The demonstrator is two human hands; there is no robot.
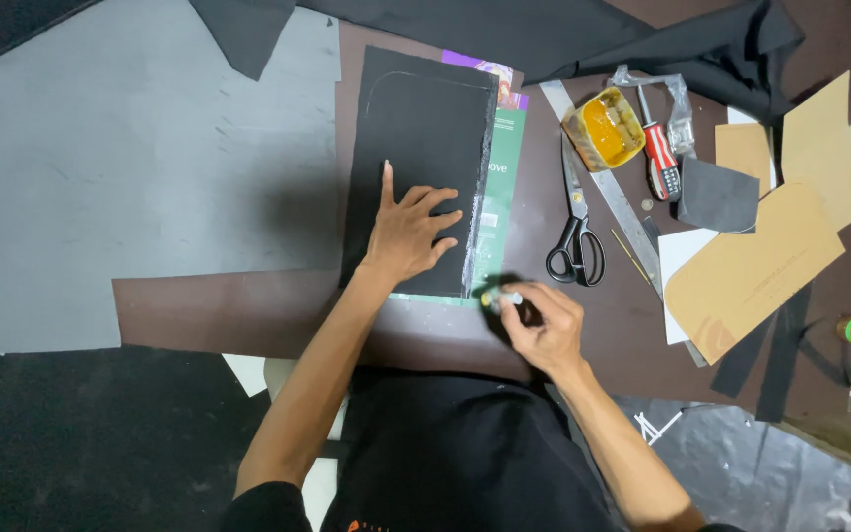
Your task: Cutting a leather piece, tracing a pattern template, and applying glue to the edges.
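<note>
Your left hand (408,232) lies flat, fingers spread, pinning the black rectangular sheet (421,148); your right hand (544,325), at its 5 o'clock, pinches a small blurred applicator (500,297), apparently mid edge-gluing; keep sheet pinned.

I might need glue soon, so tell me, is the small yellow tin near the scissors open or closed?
Open. The small yellow tin has no lid on, and amber glue shows inside it, beside the black-handled scissors.

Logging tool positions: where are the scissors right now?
In the head view the scissors lie right of centre on the brown sheet, blades pointing away, between the black panel under the left hand and the metal ruler.
</note>
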